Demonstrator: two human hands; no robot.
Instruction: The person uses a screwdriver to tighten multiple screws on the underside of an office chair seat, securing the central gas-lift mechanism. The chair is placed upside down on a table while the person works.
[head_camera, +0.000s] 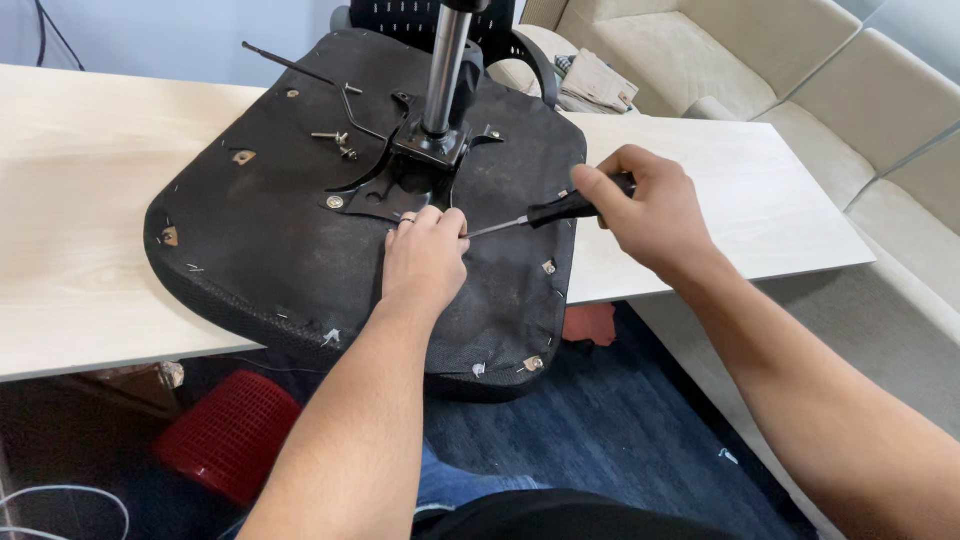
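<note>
The screwdriver lies nearly level over the underside of an upturned chair seat, its black, ribbed handle clamped in the right hand and its thin steel shaft running leftward to a tip that is hidden at the fingertips of the left hand. The left hand rests knuckles-up on the seat with its fingers curled together around that tip; whether they pinch a screw there cannot be told. A thin ring sits on one of its fingers. The seat is a broad, rounded slab covered in matte black, slightly fuzzy fabric, stapled along its edge, with small silver brackets near the rim. It lies on a pale wood-grain table and overhangs the near edge. Just beyond the left hand's fingers sits a black metal plate with curved arms, bolted to the seat, and from it a smooth, shiny grey post rises towards the top of the view. A thin black lever sticks out to the upper left, and loose silver screws lie on the fabric beside the plate. Below the table are a red plastic basket with a mesh wall and a dark blue carpet. To the right stands a cream cushioned sofa, with folded papers on it behind the seat.
</note>
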